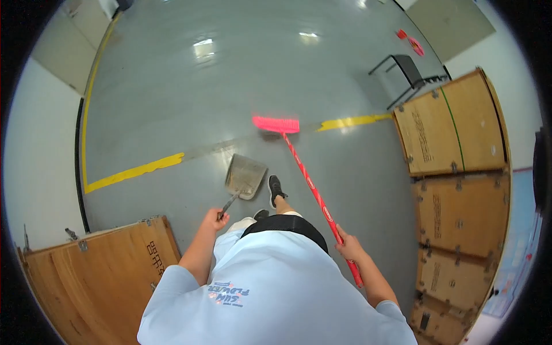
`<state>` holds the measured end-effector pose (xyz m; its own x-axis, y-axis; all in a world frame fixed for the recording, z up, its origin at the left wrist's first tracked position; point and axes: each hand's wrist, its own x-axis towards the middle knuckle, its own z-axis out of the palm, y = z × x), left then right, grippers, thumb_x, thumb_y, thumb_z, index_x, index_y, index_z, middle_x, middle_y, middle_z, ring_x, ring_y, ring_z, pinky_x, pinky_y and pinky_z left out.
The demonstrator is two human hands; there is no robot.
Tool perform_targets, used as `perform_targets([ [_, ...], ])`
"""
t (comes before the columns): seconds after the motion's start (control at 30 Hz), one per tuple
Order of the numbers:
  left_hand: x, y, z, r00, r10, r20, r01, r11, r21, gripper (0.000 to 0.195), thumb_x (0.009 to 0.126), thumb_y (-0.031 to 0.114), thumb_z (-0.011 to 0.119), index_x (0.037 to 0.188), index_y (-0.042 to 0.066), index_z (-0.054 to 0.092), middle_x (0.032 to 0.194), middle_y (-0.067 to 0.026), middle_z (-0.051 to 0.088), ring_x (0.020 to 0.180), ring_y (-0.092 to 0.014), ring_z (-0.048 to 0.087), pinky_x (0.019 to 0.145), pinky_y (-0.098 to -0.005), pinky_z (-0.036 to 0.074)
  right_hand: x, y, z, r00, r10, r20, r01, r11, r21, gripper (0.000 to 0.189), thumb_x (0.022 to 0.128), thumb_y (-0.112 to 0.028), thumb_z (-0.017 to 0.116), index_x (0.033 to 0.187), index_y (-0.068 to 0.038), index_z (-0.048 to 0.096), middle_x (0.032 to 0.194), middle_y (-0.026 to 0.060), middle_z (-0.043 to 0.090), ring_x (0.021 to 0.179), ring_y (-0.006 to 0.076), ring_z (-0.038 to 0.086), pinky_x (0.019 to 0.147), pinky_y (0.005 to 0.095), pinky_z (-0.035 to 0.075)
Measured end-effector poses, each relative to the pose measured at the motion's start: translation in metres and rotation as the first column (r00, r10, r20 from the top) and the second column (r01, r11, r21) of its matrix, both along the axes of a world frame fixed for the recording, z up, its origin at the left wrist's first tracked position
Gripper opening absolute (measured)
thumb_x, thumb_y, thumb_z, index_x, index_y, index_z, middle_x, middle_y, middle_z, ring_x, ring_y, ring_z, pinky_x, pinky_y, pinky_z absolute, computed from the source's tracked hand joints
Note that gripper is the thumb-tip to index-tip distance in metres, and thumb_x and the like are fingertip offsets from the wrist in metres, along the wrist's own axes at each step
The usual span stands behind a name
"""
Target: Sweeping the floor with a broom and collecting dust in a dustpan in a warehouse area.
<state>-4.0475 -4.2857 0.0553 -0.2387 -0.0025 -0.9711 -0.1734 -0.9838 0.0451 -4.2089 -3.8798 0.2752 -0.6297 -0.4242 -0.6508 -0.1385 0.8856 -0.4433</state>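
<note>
My left hand grips the dark handle of a grey dustpan, whose pan hangs in front of my feet; whether it touches the floor I cannot tell. Some dirt marks show on its inner face. In my right hand is the red shaft of a broom, held near its upper end. The broom's pink bristle head is ahead of the dustpan, slightly blurred, over a worn gap between two strips of yellow floor tape.
Wooden crates are stacked along the right wall. Another wooden crate stands at the near left. Beyond the stack is a black chair, with a pink object and a red object on the floor past it.
</note>
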Motion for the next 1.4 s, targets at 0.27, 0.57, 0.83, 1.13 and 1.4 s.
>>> perform_targets([
  [0.27,0.033,-0.018,0.046,0.933,0.350,0.080,-0.340,0.932,-0.123,0.010,0.073,0.009,0.044,0.074,0.000,0.038,0.065,-0.0094,0.042,0.052,-0.018,0.045,0.051,-0.0303,0.047,-0.084,0.001,-0.109,0.895,0.447,0.003,-0.446,0.892,0.072,0.061,0.067,-0.017,0.048,0.121,-0.009,0.020,0.077,0.0233,0.053,0.067,0.0343,0.053,0.063,0.0382,0.041],
  [0.57,0.024,-0.046,0.105,0.629,0.777,-0.033,-0.761,0.607,-0.230,0.012,0.071,0.005,0.045,0.075,-0.002,0.037,0.064,-0.0112,0.044,0.052,-0.017,0.046,0.047,-0.0250,0.045,-0.210,-0.052,-0.135,0.714,0.699,-0.039,-0.686,0.709,0.165,0.061,0.062,-0.008,0.046,0.118,-0.004,0.022,0.064,0.0218,0.052,0.058,0.0350,0.052,0.055,0.0421,0.042],
  [0.83,0.013,-0.084,0.144,0.262,0.944,-0.199,-0.964,0.246,-0.101,0.013,0.067,0.001,0.049,0.074,-0.002,0.038,0.067,-0.0129,0.046,0.050,-0.015,0.046,0.045,-0.0214,0.044,-0.297,-0.284,-0.177,0.529,0.811,-0.251,-0.821,0.563,0.088,0.066,0.061,-0.009,0.050,0.119,-0.007,0.019,0.070,0.0214,0.053,0.066,0.0353,0.052,0.060,0.0409,0.042],
  [1.13,0.036,-0.203,0.137,0.267,0.937,-0.224,-0.958,0.283,0.039,0.016,0.065,0.003,0.053,0.073,-0.003,0.041,0.064,-0.0108,0.048,0.051,-0.012,0.050,0.042,-0.0178,0.044,-0.249,-0.497,-0.170,0.810,0.576,-0.113,-0.583,0.812,-0.041,0.052,0.067,-0.014,0.051,0.116,-0.012,0.033,0.067,0.0153,0.055,0.050,0.0226,0.054,0.048,0.0324,0.043],
  [1.4,0.037,-0.304,0.144,0.344,0.899,-0.272,-0.917,0.384,0.108,0.017,0.064,0.007,0.054,0.074,-0.003,0.044,0.062,-0.0071,0.051,0.047,-0.009,0.048,0.041,-0.0169,0.041,-0.234,-0.473,-0.162,0.863,0.498,-0.088,-0.503,0.863,-0.041,0.048,0.072,-0.023,0.047,0.117,-0.017,0.031,0.073,0.0159,0.055,0.058,0.0248,0.055,0.055,0.0342,0.043],
])
